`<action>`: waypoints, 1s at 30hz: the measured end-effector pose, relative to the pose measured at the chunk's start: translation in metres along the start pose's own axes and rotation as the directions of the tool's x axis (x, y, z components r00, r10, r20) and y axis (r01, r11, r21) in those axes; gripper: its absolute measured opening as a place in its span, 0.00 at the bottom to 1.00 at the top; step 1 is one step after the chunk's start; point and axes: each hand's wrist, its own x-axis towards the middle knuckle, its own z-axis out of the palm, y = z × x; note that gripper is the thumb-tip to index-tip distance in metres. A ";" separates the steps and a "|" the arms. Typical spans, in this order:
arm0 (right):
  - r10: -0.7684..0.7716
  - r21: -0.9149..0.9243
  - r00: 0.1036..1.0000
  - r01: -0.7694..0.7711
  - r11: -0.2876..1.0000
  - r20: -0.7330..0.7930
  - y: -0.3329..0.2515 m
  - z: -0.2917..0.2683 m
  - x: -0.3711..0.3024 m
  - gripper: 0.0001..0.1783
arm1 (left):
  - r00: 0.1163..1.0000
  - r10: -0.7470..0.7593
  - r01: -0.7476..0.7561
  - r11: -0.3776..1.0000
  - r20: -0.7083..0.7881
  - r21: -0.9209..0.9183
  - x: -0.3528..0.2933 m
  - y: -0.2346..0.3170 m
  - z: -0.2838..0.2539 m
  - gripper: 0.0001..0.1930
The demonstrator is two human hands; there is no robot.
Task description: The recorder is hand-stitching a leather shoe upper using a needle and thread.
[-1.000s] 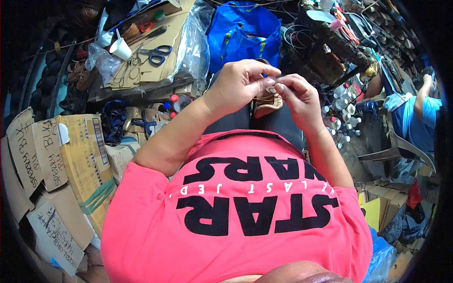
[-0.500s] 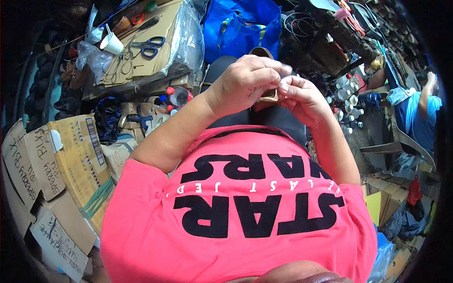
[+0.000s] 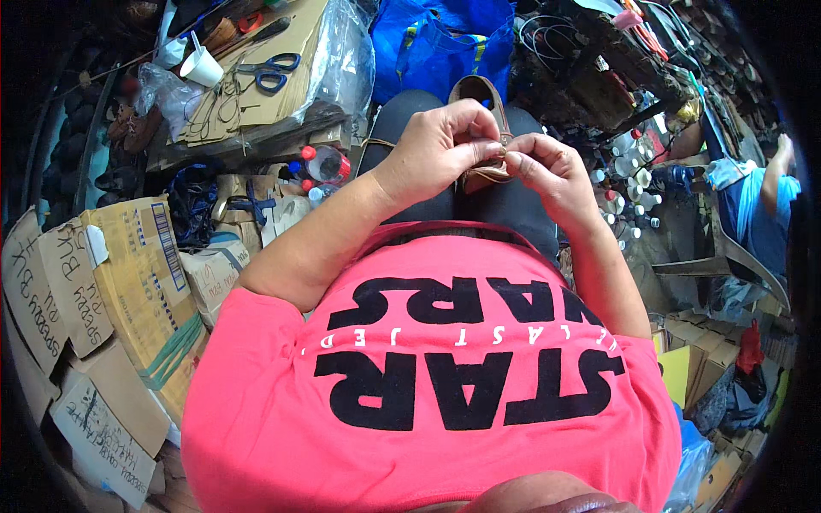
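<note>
A brown shoe (image 3: 481, 88) rests on my lap between my dark-trousered thighs, its toe end partly covered by my hands. Over it, the thumb and fingers of my left hand (image 3: 446, 141) pinch a thin brown lace (image 3: 499, 154). My right hand (image 3: 552, 171) meets it from the other side, its thumb and forefinger closed on the same lace. The fingertips nearly touch, so the exact shape of the lace between them is hard to make out. A thin tan cord also shows across my left thigh beside the left wrist.
Scissors (image 3: 270, 73), dark cord and a white cup (image 3: 202, 67) lie on stacked cardboard (image 3: 282, 103) at far left. Ahead is a blue bag (image 3: 440, 43). Bottles (image 3: 629, 184) crowd the right, where another person's blue clothing (image 3: 757, 201) shows. Cardboard boxes (image 3: 141, 282) stand at left.
Both hands have come slightly lower and closer together at the fingertips. The left fingers, blurred before, are steady now, and more of the shoe shows beyond them.
</note>
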 end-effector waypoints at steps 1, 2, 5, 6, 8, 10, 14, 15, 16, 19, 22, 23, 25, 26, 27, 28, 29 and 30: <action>0.038 0.117 0.999 -0.040 0.992 0.018 0.001 -0.001 0.000 0.08 | 0.999 0.037 -0.036 0.996 -0.003 0.081 -0.001 0.000 0.000 0.04; 0.043 0.081 0.999 -0.044 0.996 0.012 0.003 -0.002 0.000 0.09 | 0.999 0.042 -0.040 0.983 -0.005 0.179 -0.003 0.000 0.000 0.05; 0.055 -0.009 0.998 -0.055 0.998 -0.009 0.005 -0.004 0.000 0.10 | 0.982 0.187 -0.178 0.925 0.007 0.336 -0.006 0.002 -0.002 0.06; 0.056 -0.025 0.998 -0.057 0.998 -0.016 0.005 -0.003 -0.001 0.10 | 0.977 0.210 -0.200 0.903 0.015 0.381 -0.007 0.004 -0.003 0.06; 0.048 0.012 0.999 -0.048 0.999 -0.005 0.004 -0.002 -0.003 0.10 | 0.966 0.257 -0.243 0.851 0.035 0.466 -0.007 0.007 -0.004 0.07; 0.027 0.116 0.999 -0.030 0.993 0.029 0.003 0.001 -0.005 0.10 | 0.930 0.357 -0.345 0.760 0.089 0.551 -0.007 0.009 -0.004 0.07; 0.000 0.004 1.000 0.000 1.000 -0.001 0.002 0.006 -0.008 0.10 | 0.864 0.472 -0.460 0.600 0.174 0.655 -0.008 0.012 -0.002 0.06; -0.011 -0.028 1.000 0.011 1.000 -0.009 0.002 0.009 -0.008 0.10 | 0.841 0.506 -0.482 0.536 0.193 0.693 -0.007 0.012 -0.001 0.06; -0.023 -0.060 1.000 0.022 0.998 -0.016 0.003 0.011 -0.009 0.10 | 0.817 0.538 -0.497 0.473 0.209 0.727 -0.007 0.012 -0.001 0.06; 0.147 -0.095 0.986 -0.139 0.986 0.081 0.005 0.018 -0.011 0.09 | 0.764 0.606 -0.504 0.345 0.222 0.792 -0.003 0.012 -0.005 0.06; 0.063 -0.043 0.991 -0.058 0.997 0.114 0.001 0.017 -0.015 0.10 | 0.703 0.683 -0.516 0.299 0.197 0.803 0.001 0.019 -0.014 0.05; -0.020 -0.027 0.988 0.024 0.999 0.150 -0.002 0.014 -0.016 0.10 | 0.689 0.705 -0.499 0.289 0.171 0.817 0.001 0.022 -0.020 0.04; 0.010 0.010 0.986 -0.012 1.000 0.169 -0.011 0.000 -0.024 0.11 | 0.715 0.698 -0.431 0.393 0.041 0.813 -0.001 0.034 -0.037 0.03; -0.018 0.061 0.987 0.008 0.998 0.158 -0.014 -0.007 -0.027 0.12 | 0.677 0.736 -0.391 0.381 -0.019 0.838 0.000 0.040 -0.049 0.04; 0.001 0.042 0.987 -0.008 0.999 0.162 -0.017 -0.017 -0.031 0.13 | 0.666 0.738 -0.356 0.443 -0.109 0.823 -0.002 0.045 -0.061 0.04; 0.017 0.021 0.985 -0.021 1.000 0.170 -0.020 -0.028 -0.035 0.14 | 0.647 0.745 -0.317 0.455 -0.161 0.832 -0.004 0.048 -0.072 0.04; 0.078 0.024 0.987 -0.082 0.996 0.143 -0.022 -0.038 -0.041 0.14 | 0.631 0.762 -0.271 0.395 -0.148 0.878 -0.006 0.052 -0.087 0.04; 0.137 0.029 0.984 -0.141 0.990 0.114 -0.022 -0.049 -0.047 0.14 | 0.613 0.762 -0.268 0.446 -0.206 0.854 -0.009 0.050 -0.096 0.04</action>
